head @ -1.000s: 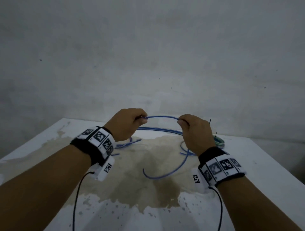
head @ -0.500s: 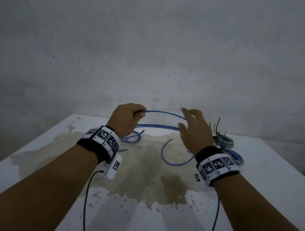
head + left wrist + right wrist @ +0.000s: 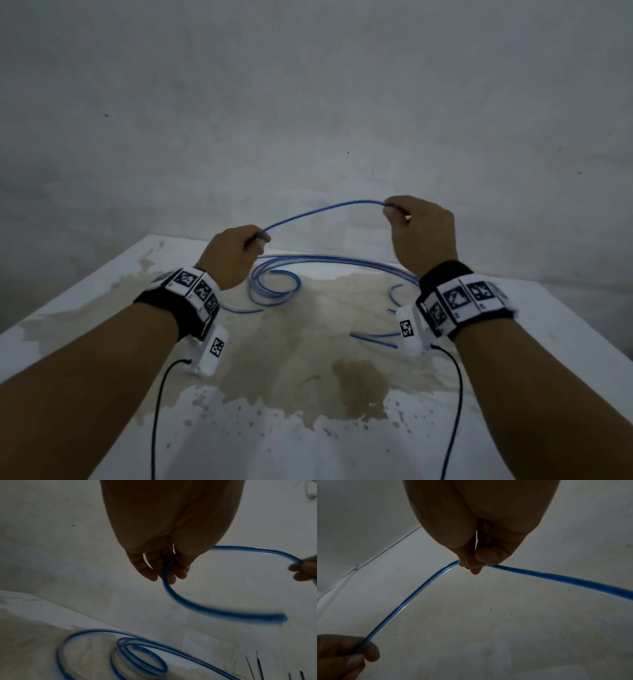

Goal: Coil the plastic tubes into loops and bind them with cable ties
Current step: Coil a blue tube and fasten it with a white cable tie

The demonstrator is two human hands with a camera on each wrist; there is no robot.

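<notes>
Both hands raised above the table [image 3: 565, 342], well clear of its surface. Left hand [image 3: 231, 255] gripping the blue tube [image 3: 322, 210], fingers curled round it with the thumb closing the grip near the fingertips; right hand [image 3: 419, 233] higher and farther out, pinching the same tube between thumb and fingertips [image 3: 475, 566]. Between the two grips, a shallow arch of tube in the air, rising from left to right, backed only by the grey wall [image 3: 308, 102]. Seen from the left wrist: below the left hand [image 3: 164, 563], a free tail of tube [image 3: 214, 609] curving away to an open cut end, hanging above the table and touching nothing. Seen from the right wrist: tube [image 3: 556, 580] running on past the right hand [image 3: 476, 555] to the right edge of the frame, its far part out of sight.

On the table, more blue tubing [image 3: 274, 287]: a small loose coil just beyond the left wrist, long strands sweeping from it across to the right wrist, and a few short curved lengths [image 3: 373, 339] lying near the right wristband. Tubing kept to the middle and far part of the tabletop, mostly over a large tan stain [image 3: 308, 359]. Far edge of the table close behind the coil, against the wall; left and right edges well apart from the tubing. Thin dark cable ties [image 3: 257, 666] at the lower right corner of the left wrist view, upright, beside the coil.
</notes>
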